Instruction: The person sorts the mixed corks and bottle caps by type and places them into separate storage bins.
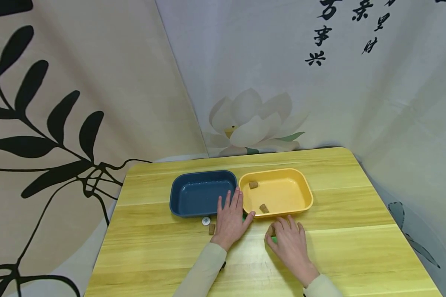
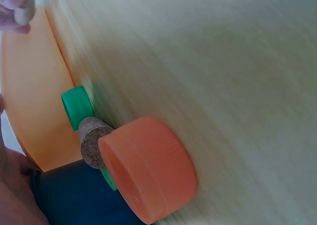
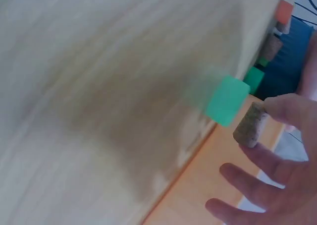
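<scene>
With straight, spread fingers, my left hand [image 1: 230,225] [image 2: 15,185] touches the adjoining sides of the blue tray [image 1: 200,194] and the yellow tray [image 1: 284,193]. My right hand [image 1: 291,249] [image 3: 280,173] pinches a cork [image 3: 250,125] between thumb and index finger, in front of the yellow tray; its other fingers are spread. Right beside that cork is a green cap [image 1: 274,239] [image 3: 228,101]. Close to my left hand, the left wrist view has another green cap [image 2: 78,107], a cork [image 2: 94,141] and an orange cap [image 2: 153,168].
Two corks [image 1: 253,185] [image 1: 264,208] lie inside the yellow tray. A white disc [image 1: 206,221] and a cork [image 1: 212,229] sit in front of the blue tray, left of my left hand. Behind the wooden table [image 1: 357,247] hangs a printed curtain [image 1: 134,82].
</scene>
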`<state>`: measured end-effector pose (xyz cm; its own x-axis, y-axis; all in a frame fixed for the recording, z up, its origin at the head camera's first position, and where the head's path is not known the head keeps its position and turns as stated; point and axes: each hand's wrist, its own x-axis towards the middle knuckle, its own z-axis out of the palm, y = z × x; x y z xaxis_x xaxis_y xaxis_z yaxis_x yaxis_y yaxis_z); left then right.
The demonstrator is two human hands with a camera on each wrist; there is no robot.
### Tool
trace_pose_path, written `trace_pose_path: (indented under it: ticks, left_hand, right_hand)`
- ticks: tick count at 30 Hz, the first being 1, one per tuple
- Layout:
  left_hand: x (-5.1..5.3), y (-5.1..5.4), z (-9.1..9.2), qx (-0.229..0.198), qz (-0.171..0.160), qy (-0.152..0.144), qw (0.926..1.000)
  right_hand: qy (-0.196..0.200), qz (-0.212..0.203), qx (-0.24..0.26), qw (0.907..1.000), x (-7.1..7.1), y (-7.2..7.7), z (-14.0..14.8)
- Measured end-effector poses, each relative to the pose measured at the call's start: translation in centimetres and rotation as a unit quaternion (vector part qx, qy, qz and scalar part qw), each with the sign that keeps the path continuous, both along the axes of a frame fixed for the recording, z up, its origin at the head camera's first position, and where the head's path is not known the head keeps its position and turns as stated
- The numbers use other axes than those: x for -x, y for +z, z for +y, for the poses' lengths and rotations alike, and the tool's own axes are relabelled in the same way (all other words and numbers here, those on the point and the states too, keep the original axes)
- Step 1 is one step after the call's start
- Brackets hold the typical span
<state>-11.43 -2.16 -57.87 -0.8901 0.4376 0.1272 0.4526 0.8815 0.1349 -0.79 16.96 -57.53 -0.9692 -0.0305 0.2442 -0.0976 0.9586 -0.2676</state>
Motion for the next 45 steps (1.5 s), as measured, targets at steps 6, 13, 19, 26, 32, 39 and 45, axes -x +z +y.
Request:
trace_pose_path:
  ticks: [6, 13, 19, 26, 32, 39, 45]
  left_hand:
    - [0.0, 0.0, 0.0, 0.002, 0.003, -0.001, 1.0000]
    - [0.0, -0.1, 0.0, -0.003, 0.002, -0.001, 1.0000]
    - [0.0, 0.0, 0.0, -0.005, 0.000, -0.001, 1.0000]
    - [0.0, -0.1, 0.0, 0.001, 0.000, 0.002, 1.0000]
    - [0.0, -0.2, 0.0, -0.002, 0.002, 0.000, 1.0000]
    - [0.0, -0.3, 0.0, -0.002, -0.001, 0.000, 1.0000]
    - [0.0, -0.1, 0.0, 0.001, -0.002, 0.001, 1.0000]
  right_hand:
    - [0.020, 0.010, 0.004, 0.9997, -0.8, 1.4, 0.2]
    - [0.064, 0.073, 0.025, 0.9950, -0.5, 2.5, 1.0]
    - [0.070, 0.120, 0.052, 0.9890, 0.7, 3.1, 1.8]
    - [0.042, 0.146, 0.054, 0.9869, 3.3, 4.0, 3.3]
    - [-0.004, 0.126, 0.056, 0.9905, 5.9, 4.5, 4.4]
    - [-0.031, 0.067, 0.055, 0.9958, 8.2, 4.1, 4.9]
    - [-0.041, -0.002, 0.045, 0.9981, 9.8, 3.4, 5.0]
